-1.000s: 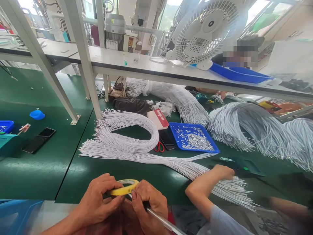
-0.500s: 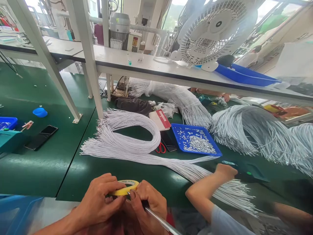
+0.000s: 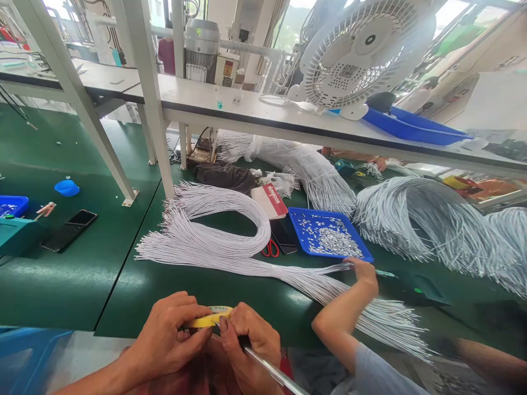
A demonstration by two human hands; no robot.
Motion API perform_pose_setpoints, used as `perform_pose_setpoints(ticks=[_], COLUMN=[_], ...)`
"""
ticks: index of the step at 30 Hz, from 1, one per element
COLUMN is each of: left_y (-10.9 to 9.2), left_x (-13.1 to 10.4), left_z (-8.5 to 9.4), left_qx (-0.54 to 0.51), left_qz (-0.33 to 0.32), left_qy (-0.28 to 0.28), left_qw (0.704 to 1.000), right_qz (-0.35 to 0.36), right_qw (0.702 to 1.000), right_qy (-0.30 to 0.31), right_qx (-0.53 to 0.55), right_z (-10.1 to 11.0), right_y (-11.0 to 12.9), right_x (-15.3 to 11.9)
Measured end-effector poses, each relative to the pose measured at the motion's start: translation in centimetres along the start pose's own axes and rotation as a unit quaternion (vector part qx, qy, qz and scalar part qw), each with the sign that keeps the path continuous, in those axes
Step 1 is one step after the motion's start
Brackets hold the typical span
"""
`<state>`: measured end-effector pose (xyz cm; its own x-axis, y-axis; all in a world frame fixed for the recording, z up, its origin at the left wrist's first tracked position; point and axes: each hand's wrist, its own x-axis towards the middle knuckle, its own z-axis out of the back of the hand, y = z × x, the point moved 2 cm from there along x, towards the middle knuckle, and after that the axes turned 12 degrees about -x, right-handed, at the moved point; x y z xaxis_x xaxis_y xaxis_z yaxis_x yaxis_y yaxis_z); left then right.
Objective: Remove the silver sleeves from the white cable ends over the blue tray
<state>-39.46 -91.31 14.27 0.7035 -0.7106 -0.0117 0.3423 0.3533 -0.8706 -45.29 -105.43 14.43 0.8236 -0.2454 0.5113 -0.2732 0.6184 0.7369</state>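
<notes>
- Two hands work at the front edge of the green table (image 3: 156, 296): the left hand (image 3: 175, 332) is half curled, fingers and thumb pinching one side of a yellow tape roll (image 3: 206, 320).
- The right hand (image 3: 257, 340) is closed around one silver rod (image 3: 278, 377), its thin tip against the roll's front.
- One tape roll is in view, held between both hands, in front of the white wires (image 3: 230, 249); green print shows inside its ring, too small to read.
- One co-worker's hand (image 3: 362, 270) pinches a thin strand of those wires beside a blue tray (image 3: 304, 247) of small metal pieces.
- Blue trays number three: that one, one at the left edge, one on the shelf (image 3: 247, 112) beside a single white fan (image 3: 346, 66).
- Two black phones (image 3: 68, 231) lie on the table, the second next to one pair of red-handled scissors (image 3: 270, 248).
- One notebook (image 3: 267, 201) has a red band with white letters, upside down and unclear.
- One yellow warning triangle marks a white box (image 3: 222, 63) beside the grey motor (image 3: 201, 38).
</notes>
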Motion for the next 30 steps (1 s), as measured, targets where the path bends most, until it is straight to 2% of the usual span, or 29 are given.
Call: perform_pose_setpoints(ticks=[11, 30], left_y=[0.05, -0.76], left_x=[-0.15, -0.12], left_z=[-0.04, 0.07], left_qx=[0.005, 0.011], left_qz=[0.005, 0.003], left_qy=[0.006, 0.001], left_qw=[1.000, 1.000], right_qz=[-0.007, -0.006], right_qw=[1.000, 1.000], right_qy=[0.018, 0.002], right_qx=[0.006, 0.002], right_z=[-0.01, 0.23], right_y=[-0.24, 0.09], right_x=[-0.47, -0.30])
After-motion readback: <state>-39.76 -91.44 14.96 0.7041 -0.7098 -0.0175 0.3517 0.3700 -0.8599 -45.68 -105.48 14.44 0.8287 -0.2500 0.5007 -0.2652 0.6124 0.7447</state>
